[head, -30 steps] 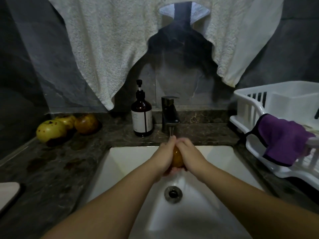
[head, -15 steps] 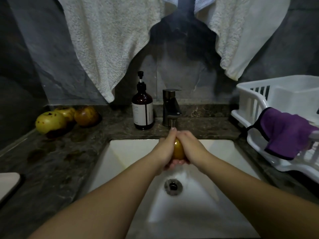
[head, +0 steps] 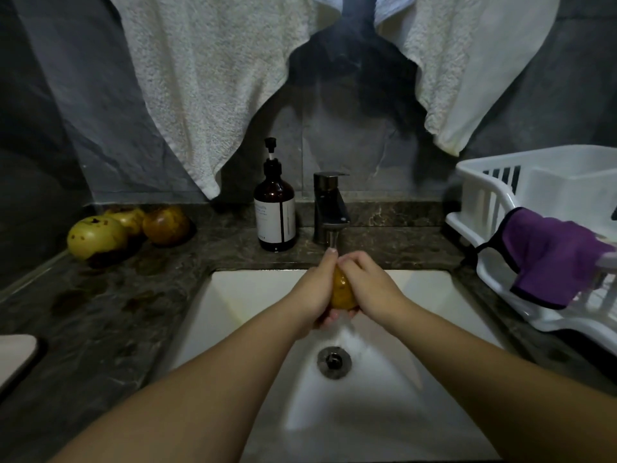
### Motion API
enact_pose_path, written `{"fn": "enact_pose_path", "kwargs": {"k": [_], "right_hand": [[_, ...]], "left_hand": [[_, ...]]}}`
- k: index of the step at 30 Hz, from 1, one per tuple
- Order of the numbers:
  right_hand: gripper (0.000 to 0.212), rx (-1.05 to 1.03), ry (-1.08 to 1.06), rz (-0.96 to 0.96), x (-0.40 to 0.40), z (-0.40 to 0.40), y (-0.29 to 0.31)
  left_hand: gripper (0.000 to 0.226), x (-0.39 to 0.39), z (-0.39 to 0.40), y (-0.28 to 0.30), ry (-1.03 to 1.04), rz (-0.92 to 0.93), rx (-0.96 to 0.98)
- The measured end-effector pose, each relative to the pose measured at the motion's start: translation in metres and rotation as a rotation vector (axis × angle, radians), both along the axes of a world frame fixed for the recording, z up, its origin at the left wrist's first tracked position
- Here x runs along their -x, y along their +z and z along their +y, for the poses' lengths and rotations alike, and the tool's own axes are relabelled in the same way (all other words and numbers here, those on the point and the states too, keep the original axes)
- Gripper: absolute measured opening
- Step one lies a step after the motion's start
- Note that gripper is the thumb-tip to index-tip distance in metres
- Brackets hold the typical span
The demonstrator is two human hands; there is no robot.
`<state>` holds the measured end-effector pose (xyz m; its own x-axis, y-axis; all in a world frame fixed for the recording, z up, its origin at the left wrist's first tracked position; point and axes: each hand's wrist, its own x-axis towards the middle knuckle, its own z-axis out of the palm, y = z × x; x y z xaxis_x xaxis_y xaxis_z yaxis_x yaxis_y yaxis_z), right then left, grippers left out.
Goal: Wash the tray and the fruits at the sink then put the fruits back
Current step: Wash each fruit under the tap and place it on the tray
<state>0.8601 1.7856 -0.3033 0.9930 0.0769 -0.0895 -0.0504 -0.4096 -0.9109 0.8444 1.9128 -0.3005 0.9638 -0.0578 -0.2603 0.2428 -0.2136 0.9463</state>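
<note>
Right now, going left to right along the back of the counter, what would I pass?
Yellow-green fruit → orange-brown fruit → brown pump bottle → tap → white dish rack with a purple cloth over its rim.

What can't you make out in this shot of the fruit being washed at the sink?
Head view only:
- Orange fruit: mostly covered by the left hand and right hand.
- Soap bottle label: print too small.
- White object at left edge: cut off.
- Dish rack: cut by right edge, partly under purple cloth.
</note>
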Motion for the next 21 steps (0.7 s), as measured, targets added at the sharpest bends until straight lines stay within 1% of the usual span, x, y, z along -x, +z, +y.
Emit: {"fn": "enact_pose_path", "kwargs": {"k": [1,2,3,4,5,7,8,9,11,12,13,14,15,16,17,19,20,21], "right_hand": [[0.032,-0.003,-0.003,-0.015,-0.0005,0.0002,0.0],[0.037,-0.038,0.006,0.042,-0.0007,0.001,0.0003],[0.046,-0.101,0.01,0.138,0.0021,0.003,0.003],[0.053,-0.129,-0.005,0.197,0.0022,0.0036,0.0019],[0.054,-0.119,-0.017,0.182,0.0027,0.0045,0.0017],[0.041,-0.023,-0.008,0.04,0.0023,0.0039,0.0001],[0.037,-0.01,-0.011,0.007,0.0024,0.0029,-0.0008],[0.037,-0.021,-0.011,0.043,0.0018,0.0028,0.0002],[0.05,-0.098,-0.022,0.19,0.0032,0.0027,0.0035],[0.052,-0.113,-0.031,0.203,0.0037,0.0024,0.0045],[0.047,-0.082,-0.021,0.148,0.0041,0.0021,0.0053],[0.037,-0.061,-0.009,0.067,0.0041,0.0008,0.0052],[0.028,-0.058,-0.006,-0.002,0.0033,-0.001,0.0047],[0.024,-0.073,-0.009,-0.005,0.0035,-0.0021,0.0056],[0.029,-0.109,-0.008,0.044,0.0031,-0.0019,0.0072],[0.049,-0.164,-0.029,0.182,0.0022,-0.0001,0.0089],[0.052,-0.14,-0.044,0.188,0.0023,0.0009,0.0089],[0.049,-0.081,-0.041,0.136,0.0024,0.0014,0.008]], "left_hand": [[0.067,-0.0003,0.0,0.0006,0.013,-0.029,-0.006],[0.062,-0.0011,-0.0003,0.0002,0.042,-0.101,-0.058],[0.055,-0.0025,0.0006,-0.0019,0.07,-0.176,-0.123],[0.051,-0.0031,0.001,-0.0032,0.088,-0.21,-0.157],[0.052,-0.0021,0.0007,-0.0023,0.077,-0.178,-0.141],[0.062,0.0016,0.0013,0.0007,0.018,-0.06,-0.04],[0.064,0.0006,0.0019,0.0008,0.012,-0.043,-0.031],[0.063,0.0002,0.0018,0.0016,0.024,-0.079,-0.066],[0.061,-0.0036,0.0017,-0.0016,0.048,-0.183,-0.172],[0.062,-0.0027,0.0004,-0.0018,0.041,-0.179,-0.173],[0.065,-0.0013,-0.001,-0.0011,0.027,-0.11,-0.098],[0.068,0.0017,-0.0016,0.002,0.006,-0.019,0.0],[0.068,0.0023,-0.0014,0.0036,-0.003,0.03,0.069],[0.067,0.0016,-0.0012,0.0046,0.003,0.017,0.093],[0.066,-0.0006,-0.0013,0.0034,0.015,-0.035,0.056],[0.067,-0.0011,-0.0023,0.0013,0.028,-0.111,-0.038],[0.068,0.001,-0.0038,0.0015,0.02,-0.071,-0.019],[0.068,0.0022,-0.0046,0.0017,0.001,-0.001,0.039]]}}
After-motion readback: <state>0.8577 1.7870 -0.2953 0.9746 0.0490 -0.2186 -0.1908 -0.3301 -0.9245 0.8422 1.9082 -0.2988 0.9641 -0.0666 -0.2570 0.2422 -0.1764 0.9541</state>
